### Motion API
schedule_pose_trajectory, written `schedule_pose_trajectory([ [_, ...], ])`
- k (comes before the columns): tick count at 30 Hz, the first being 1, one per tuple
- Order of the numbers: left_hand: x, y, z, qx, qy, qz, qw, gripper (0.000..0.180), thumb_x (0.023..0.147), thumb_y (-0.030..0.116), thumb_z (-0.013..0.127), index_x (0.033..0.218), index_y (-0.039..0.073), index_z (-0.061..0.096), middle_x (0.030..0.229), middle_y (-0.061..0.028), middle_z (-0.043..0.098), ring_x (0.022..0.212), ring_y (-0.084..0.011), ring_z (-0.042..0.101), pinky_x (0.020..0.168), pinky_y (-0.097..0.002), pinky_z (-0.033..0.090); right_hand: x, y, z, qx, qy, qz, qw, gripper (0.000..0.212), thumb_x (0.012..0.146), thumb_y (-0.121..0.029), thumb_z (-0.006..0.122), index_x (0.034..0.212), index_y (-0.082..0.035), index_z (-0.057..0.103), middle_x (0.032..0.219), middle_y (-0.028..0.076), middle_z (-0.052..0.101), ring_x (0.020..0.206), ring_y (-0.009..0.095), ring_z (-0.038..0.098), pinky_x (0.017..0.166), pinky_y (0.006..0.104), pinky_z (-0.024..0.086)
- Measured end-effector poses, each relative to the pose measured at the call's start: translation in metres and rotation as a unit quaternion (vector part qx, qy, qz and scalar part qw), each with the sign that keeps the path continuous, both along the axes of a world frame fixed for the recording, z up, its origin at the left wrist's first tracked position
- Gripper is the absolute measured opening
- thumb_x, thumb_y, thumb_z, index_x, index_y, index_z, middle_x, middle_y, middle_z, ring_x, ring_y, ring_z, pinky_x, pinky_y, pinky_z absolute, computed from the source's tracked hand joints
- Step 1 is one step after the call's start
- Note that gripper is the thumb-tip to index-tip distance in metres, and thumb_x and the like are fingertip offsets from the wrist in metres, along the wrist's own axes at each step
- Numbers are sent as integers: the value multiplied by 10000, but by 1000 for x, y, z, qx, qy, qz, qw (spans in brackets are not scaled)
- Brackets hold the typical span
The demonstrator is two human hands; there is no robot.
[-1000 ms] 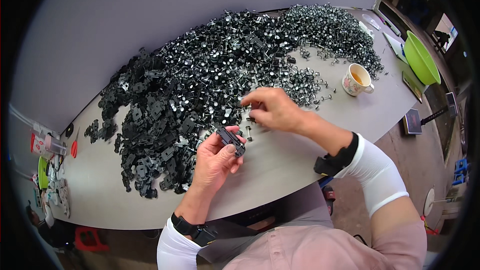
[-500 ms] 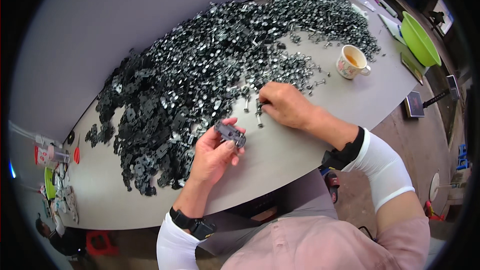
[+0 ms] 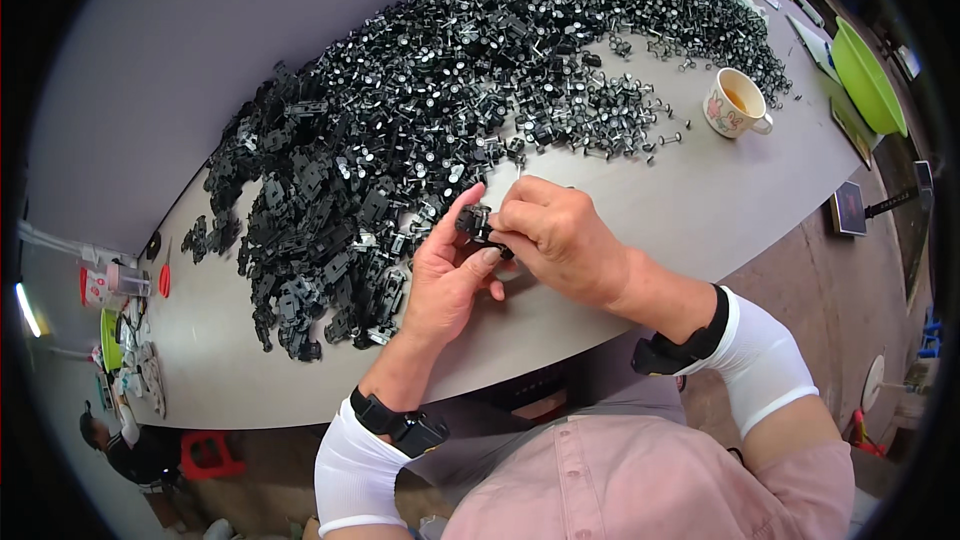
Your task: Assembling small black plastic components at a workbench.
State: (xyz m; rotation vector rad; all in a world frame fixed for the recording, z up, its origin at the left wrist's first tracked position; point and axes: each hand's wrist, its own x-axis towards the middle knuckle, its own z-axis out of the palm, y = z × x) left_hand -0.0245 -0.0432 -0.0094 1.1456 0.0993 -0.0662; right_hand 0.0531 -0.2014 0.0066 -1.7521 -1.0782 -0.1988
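Note:
In my left hand (image 3: 440, 290) is a small black plastic part (image 3: 472, 223), held between the thumb and fingers above the table's near side. My right hand (image 3: 570, 245) is closed in a pinch against that part's right side. Its fingertips hide whatever they grip. Just beyond both hands lies a wide heap of small metal pins with round heads (image 3: 625, 105). Many black plastic parts (image 3: 310, 205) like the held one are piled to the left of it.
A cup with an orange drink (image 3: 737, 105) stands at the right of the grey table (image 3: 640, 200). Past it, a green basin (image 3: 868, 80) sits by the table's edge. Red-handled scissors (image 3: 165, 278) lie at the far left. Another person (image 3: 125, 450) is at the lower left.
My right hand has left the loose pins and come left to the black part in my left hand. My left hand has risen slightly. The whole view has shifted a little.

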Motion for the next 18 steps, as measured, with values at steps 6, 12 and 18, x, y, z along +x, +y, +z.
schedule_pose_trajectory([
  [6,-2,-6,-2,27,-9,19,999,661,873,-76,562,1457,95,304,1029,-65,602,818,-140,637,557,-223,559,0,0,4,-28,-19,5,999,75,723,13,659,751,-13,594,778,110,551,649,281,590,567,368,492],
  [12,-1,-9,-5,41,-8,28,999,659,873,-83,557,1456,101,310,1025,-53,604,818,-117,626,566,-216,566,-2,-1,3,-28,-24,2,999,90,706,23,649,728,-16,571,758,111,535,636,277,582,559,368,490],
  [18,-1,-8,-5,76,-6,18,997,645,878,-84,548,1451,105,322,1055,-32,586,832,-93,614,580,-214,571,-4,3,1,-27,-41,-12,999,105,680,29,639,718,-24,556,746,112,528,623,275,571,547,364,483],
])
